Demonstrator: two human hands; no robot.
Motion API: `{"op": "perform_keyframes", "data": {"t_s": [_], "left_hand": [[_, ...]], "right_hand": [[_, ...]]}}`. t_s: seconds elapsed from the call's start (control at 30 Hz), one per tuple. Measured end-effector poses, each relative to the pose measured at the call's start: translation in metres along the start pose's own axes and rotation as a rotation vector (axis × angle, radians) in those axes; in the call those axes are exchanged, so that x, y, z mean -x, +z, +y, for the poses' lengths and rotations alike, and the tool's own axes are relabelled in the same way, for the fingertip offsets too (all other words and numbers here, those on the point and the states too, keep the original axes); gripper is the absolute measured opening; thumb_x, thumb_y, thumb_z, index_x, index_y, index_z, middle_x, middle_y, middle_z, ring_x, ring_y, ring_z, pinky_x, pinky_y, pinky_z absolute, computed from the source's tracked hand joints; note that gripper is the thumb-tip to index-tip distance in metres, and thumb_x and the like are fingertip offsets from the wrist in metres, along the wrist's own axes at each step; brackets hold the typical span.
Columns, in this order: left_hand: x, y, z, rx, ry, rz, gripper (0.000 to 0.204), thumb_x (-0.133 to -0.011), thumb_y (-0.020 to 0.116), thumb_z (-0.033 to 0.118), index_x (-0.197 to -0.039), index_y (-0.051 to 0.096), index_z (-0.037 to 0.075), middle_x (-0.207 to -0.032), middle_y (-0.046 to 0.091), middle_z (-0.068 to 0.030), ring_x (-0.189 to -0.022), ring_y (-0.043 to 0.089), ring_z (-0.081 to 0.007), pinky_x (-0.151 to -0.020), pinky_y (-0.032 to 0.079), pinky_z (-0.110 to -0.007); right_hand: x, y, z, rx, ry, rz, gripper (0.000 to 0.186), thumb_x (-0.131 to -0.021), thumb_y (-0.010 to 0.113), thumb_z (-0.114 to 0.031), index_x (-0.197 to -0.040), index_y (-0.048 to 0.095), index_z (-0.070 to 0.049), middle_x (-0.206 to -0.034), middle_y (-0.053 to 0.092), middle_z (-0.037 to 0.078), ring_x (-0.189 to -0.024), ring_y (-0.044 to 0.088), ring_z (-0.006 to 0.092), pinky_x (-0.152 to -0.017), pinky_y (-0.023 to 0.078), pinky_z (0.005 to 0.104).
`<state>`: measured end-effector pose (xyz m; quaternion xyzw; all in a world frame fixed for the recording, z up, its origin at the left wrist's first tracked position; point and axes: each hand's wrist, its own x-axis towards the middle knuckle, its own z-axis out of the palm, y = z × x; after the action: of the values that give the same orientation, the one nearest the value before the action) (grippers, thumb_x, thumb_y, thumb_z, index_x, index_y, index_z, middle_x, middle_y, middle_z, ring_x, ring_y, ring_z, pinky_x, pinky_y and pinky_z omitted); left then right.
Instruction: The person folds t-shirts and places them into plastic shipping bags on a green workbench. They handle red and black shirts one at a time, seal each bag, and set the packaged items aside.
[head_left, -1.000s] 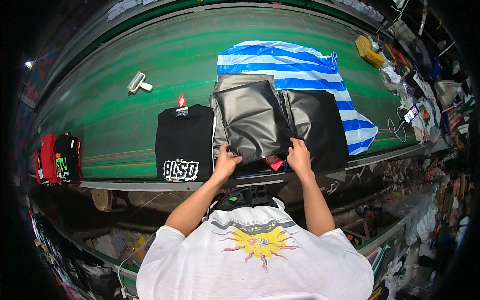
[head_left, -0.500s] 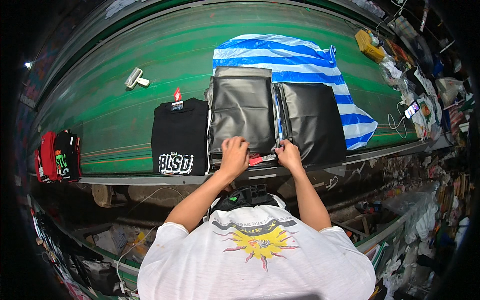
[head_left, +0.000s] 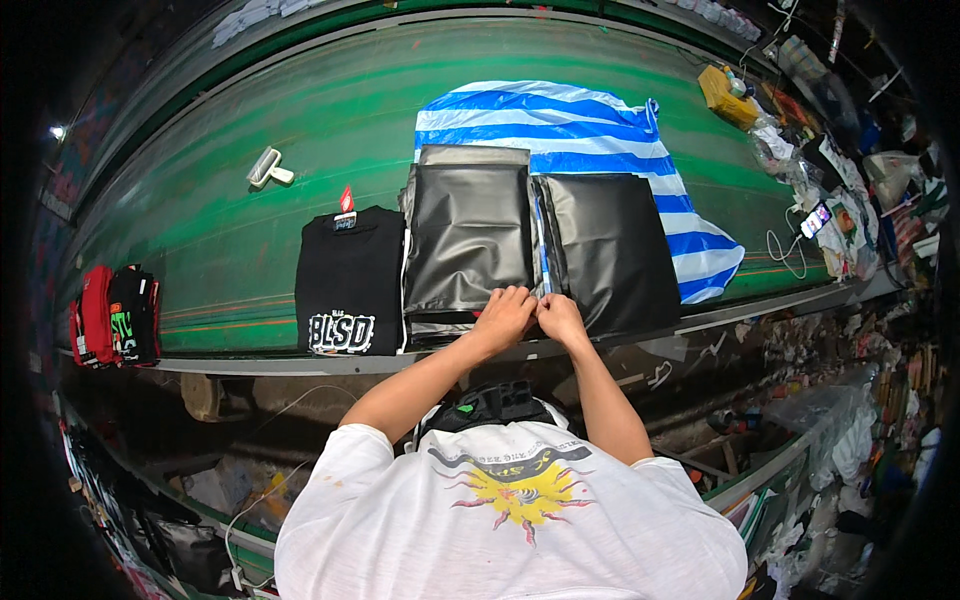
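Note:
My left hand (head_left: 505, 316) rests with slightly bent, parted fingers on the lower edge of the middle stack of black plastic bags (head_left: 465, 230). Close beside it, my right hand (head_left: 558, 318) pinches at that stack's lower right corner, where a narrow blue strip shows in the gap to another black bag stack (head_left: 610, 250). A folded black T-shirt (head_left: 348, 270) with a white chest print and red tag lies left of the bags. A blue-and-white striped plastic sheet (head_left: 540, 110) spreads behind them. What is under my fingertips is partly hidden.
A green worktable (head_left: 200, 250) holds a white roller (head_left: 268, 167) and a red-and-black folded garment pile (head_left: 110, 315). At the right are a yellow object (head_left: 727, 95), a phone on a white cable (head_left: 815, 220) and cluttered scraps (head_left: 850, 190). Below the table edge runs a cluttered lower level.
My hands have drawn together at the middle stack's lower right corner, my left moving rightward. The middle stack lies straighter than a second ago, and less red shows beneath it.

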<state>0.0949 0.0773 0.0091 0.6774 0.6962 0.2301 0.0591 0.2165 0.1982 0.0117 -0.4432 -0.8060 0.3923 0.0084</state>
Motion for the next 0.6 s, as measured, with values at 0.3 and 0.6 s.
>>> {"op": "perform_keyframes", "data": {"t_s": [0.3, 0.6], "left_hand": [[0.0, -0.001, -0.01, -0.126, 0.184, 0.159, 0.014, -0.087, 0.068, 0.019, -0.087, 0.063, 0.006, -0.087, 0.057, -0.0085, -0.088, 0.057, -0.0279, -0.08, 0.045, -0.042], [0.019, -0.014, -0.029, -0.19, 0.234, 0.174, 0.013, -0.084, 0.069, 0.018, -0.083, 0.063, 0.006, -0.085, 0.057, -0.007, -0.085, 0.057, -0.0258, -0.078, 0.045, -0.041]], "right_hand": [[-0.005, -0.005, 0.0, -0.25, 0.035, -0.122, 0.026, -0.088, 0.064, -0.023, -0.084, 0.07, 0.002, -0.082, 0.071, 0.023, -0.08, 0.07, 0.0365, -0.072, 0.051, 0.0451], [0.003, -0.016, -0.008, -0.454, 0.131, -0.199, 0.018, -0.093, 0.059, -0.016, -0.079, 0.061, -0.005, -0.064, 0.052, 0.002, -0.056, 0.051, 0.0157, -0.053, 0.041, 0.0347]]}}
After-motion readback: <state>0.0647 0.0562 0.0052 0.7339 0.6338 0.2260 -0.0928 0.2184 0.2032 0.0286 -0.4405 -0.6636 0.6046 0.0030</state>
